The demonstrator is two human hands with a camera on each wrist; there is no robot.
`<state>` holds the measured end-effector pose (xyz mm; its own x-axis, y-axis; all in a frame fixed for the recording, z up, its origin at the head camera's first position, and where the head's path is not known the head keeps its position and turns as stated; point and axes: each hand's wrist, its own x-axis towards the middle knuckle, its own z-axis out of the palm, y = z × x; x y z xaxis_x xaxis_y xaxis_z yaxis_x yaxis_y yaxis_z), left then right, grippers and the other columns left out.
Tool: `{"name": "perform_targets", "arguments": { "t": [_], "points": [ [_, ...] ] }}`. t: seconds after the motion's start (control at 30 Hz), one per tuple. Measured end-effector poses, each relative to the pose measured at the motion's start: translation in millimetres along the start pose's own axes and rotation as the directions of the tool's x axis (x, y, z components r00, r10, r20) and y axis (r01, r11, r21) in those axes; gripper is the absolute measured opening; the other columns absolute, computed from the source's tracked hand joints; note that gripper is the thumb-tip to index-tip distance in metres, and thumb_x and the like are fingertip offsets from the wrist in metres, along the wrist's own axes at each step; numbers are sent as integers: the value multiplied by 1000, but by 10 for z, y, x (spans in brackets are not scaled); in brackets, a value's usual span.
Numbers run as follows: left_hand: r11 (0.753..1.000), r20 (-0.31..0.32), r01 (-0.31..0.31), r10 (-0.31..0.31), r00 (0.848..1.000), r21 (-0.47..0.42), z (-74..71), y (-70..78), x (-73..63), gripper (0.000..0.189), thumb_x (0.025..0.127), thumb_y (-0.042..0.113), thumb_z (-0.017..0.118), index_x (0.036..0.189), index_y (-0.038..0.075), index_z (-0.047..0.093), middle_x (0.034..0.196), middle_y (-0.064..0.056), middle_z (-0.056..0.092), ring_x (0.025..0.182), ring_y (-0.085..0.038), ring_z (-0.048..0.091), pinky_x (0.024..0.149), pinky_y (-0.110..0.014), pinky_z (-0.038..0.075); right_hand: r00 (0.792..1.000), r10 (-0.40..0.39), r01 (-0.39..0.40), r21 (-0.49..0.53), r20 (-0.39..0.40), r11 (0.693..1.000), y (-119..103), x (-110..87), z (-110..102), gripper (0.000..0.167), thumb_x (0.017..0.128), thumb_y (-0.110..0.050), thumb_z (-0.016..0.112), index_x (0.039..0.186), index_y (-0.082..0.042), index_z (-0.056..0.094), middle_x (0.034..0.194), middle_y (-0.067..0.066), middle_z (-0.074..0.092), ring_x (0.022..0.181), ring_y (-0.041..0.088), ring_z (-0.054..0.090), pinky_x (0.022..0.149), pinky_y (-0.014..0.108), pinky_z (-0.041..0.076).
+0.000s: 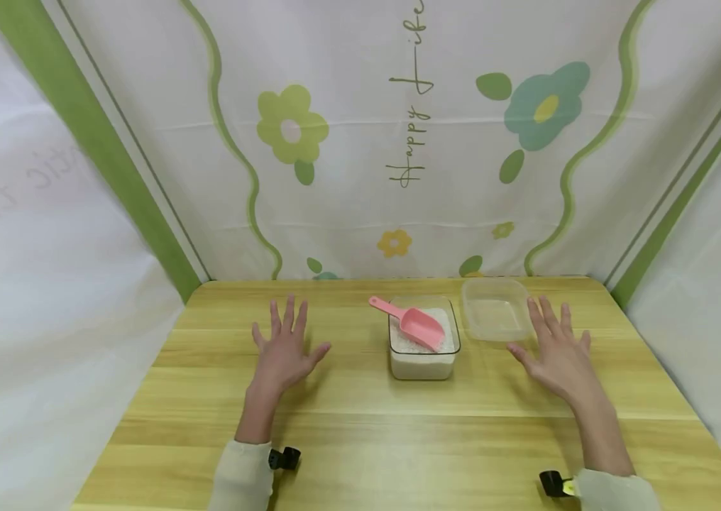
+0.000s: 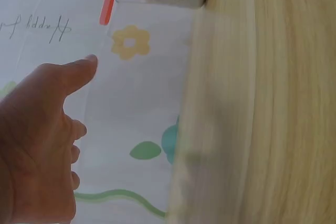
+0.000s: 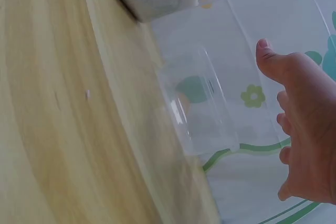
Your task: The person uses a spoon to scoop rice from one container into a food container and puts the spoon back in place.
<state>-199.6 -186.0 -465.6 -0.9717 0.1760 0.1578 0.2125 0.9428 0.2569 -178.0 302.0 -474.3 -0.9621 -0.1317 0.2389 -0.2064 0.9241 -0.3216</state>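
A clear square container (image 1: 423, 366) full of white rice-like grains (image 1: 406, 343) stands near the middle of the table. On top of the grains lies a pink scoop (image 1: 421, 327), its handle sticking out over the far left rim. To the right is a second, shallow clear plastic container (image 1: 496, 312) with nothing in it. My left hand (image 1: 282, 358) is spread palm down to the left of the filled container, apart from it. My right hand (image 1: 558, 362) has its fingers spread too, the fingertips close to the shallow container's right side. Neither hand holds anything.
The wooden table (image 1: 360, 440) has its back edge against a white curtain (image 1: 348, 184) printed with flowers. More white fabric hangs at the left and right sides. A small black wrist camera (image 1: 285, 458) sits by the left sleeve, another black camera (image 1: 552, 483) by the right sleeve.
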Motion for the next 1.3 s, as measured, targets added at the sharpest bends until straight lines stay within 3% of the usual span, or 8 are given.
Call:
{"name": "perform_targets", "arguments": {
  "t": [0.17, 0.4, 0.57, 0.73, 0.97, 1.13, 1.3],
  "points": [
    [999, 81, -45, 47, 996, -20, -22, 94, -3, 96, 96, 65, 49, 162, 10, 5, 169, -10, -7, 154, -40, -12, 109, -80, -1, 1000, -8, 7, 47, 19, 999, -99, 3, -26, 90, 99, -52, 54, 162, -19, -2, 169, 8, -8, 150, 50, -13, 96, 89, 6],
    [988, 122, -145, 150, 981, -50, -56, 322, 57, 95, 99, 62, 44, 160, 5, -2, 168, -9, -10, 156, -34, -7, 113, -76, 0, 998, -57, 57, 62, -1, 996, -174, 99, -155, 90, 98, -47, 58, 163, -22, 1, 170, 7, -5, 148, 57, -4, 97, 88, 9],
    [974, 167, -225, 227, 959, -33, -56, 470, 122, 92, 101, 60, 42, 160, 5, -3, 167, -8, -13, 156, -33, -8, 116, -73, 1, 995, -89, 86, 75, 37, 993, -219, 184, -228, 90, 97, -48, 60, 163, -22, 6, 170, 4, -6, 150, 54, -5, 102, 85, 9],
    [963, 224, -268, 267, 937, -27, 16, 581, 159, 90, 102, 59, 41, 160, 5, -2, 167, -6, -13, 156, -32, -7, 117, -72, 2, 986, -156, 151, 70, 64, 986, -328, 295, -218, 89, 96, -49, 62, 163, -22, 11, 170, 8, 2, 153, 49, -3, 101, 85, 13],
    [948, 275, -315, 317, 907, -55, 106, 797, 197, 86, 103, 60, 35, 161, 7, 0, 169, -7, -5, 157, -29, -5, 118, -69, 3, 969, -242, 240, 47, 45, 970, -548, 489, -254, 88, 92, -42, 70, 161, -17, 20, 167, 16, 17, 148, 55, 16, 101, 83, 21],
    [942, 286, -323, 336, 897, -96, 101, 894, 276, 83, 104, 61, 27, 160, 8, -3, 169, -9, -4, 156, -29, -7, 118, -69, 2, 946, -321, 318, 60, 39, 946, -733, 645, -279, 79, 92, -35, 71, 157, -9, 33, 164, 21, 25, 147, 54, 21, 110, 73, 24],
    [949, 280, -302, 315, 907, -88, 51, 898, 355, 82, 105, 58, 30, 161, 9, -4, 169, -8, -4, 156, -27, -9, 118, -69, 3, 894, -412, 393, 131, 179, 910, -1090, 987, -252, 66, 96, -35, 67, 150, -4, 45, 159, 20, 35, 148, 48, 27, 114, 64, 30]
  ]
}}
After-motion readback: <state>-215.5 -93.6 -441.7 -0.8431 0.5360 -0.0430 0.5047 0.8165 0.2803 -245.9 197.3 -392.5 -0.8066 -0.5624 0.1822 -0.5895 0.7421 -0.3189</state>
